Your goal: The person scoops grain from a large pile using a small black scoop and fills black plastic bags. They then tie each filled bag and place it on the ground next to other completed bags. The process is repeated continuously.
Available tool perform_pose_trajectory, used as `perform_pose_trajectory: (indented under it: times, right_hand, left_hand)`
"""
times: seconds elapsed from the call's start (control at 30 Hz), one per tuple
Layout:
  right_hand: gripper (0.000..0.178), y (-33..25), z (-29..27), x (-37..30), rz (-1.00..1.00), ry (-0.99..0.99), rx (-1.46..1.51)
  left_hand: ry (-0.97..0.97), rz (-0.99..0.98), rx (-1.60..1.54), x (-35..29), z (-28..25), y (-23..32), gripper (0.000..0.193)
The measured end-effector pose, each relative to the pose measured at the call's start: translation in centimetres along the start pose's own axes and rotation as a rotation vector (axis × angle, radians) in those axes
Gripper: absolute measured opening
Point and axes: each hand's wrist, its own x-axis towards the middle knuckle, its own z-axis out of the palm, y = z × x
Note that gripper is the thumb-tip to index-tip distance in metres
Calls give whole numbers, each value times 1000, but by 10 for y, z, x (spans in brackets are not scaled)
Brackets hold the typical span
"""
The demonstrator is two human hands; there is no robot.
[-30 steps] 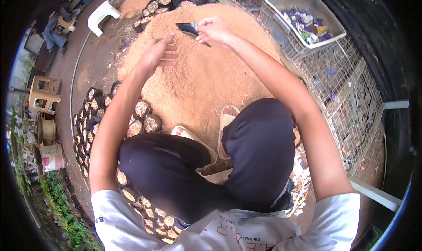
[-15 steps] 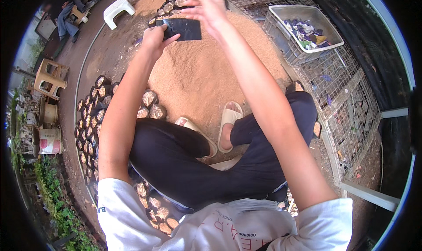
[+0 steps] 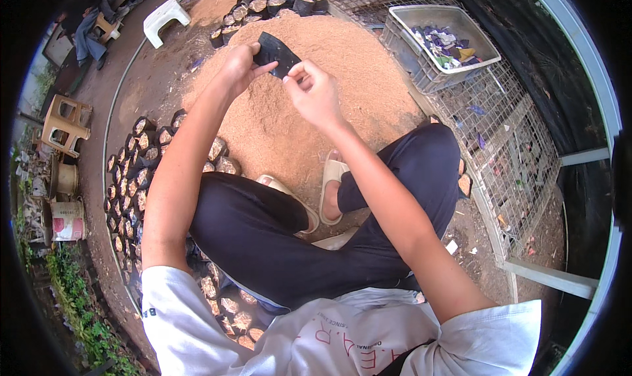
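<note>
A flat black plastic grow bag [image 3: 275, 52] is held up between my hands, tilted down to the right. My left hand [image 3: 241, 65] grips its left end, thumb stretched along the near edge. My right hand [image 3: 314, 93] pinches at its lower right corner with fingers curled. Below them spreads a heap of tan, sawdust-like material [image 3: 289, 126]. Filled black bags [image 3: 260, 6] stand in rows just past the heap.
More filled bags [image 3: 135, 172] crowd the ground at my left. A grey crate [image 3: 431, 76] with coloured scraps sits on wire mesh [image 3: 507, 139] at right. A white stool [image 3: 164, 17] and a tan stool [image 3: 66, 123] stand at left. A person [image 3: 89, 37] sits far left.
My right hand has come down from above and closed on the bag's right corner. The bag has gone from level to slanting. The whole view has shifted slightly.
</note>
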Motion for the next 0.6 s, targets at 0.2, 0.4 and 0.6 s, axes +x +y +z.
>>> perform_pose_trajectory:
  times: [0.2, 0.4, 0.6]
  right_hand:
    - [27, 23, 4, 2, 60, 104, -97]
    - [20, 42, 3, 16, 165, 16, 94]
    - [11, 42, 3, 18, 223, 34, 274]
  left_hand:
    - [-143, -48, 165, -6, 8, -16, 26]
    - [-301, -57, 225, -17, 17, -18, 28]
    - [-234, -9, 404, -7, 10, -21, 29]
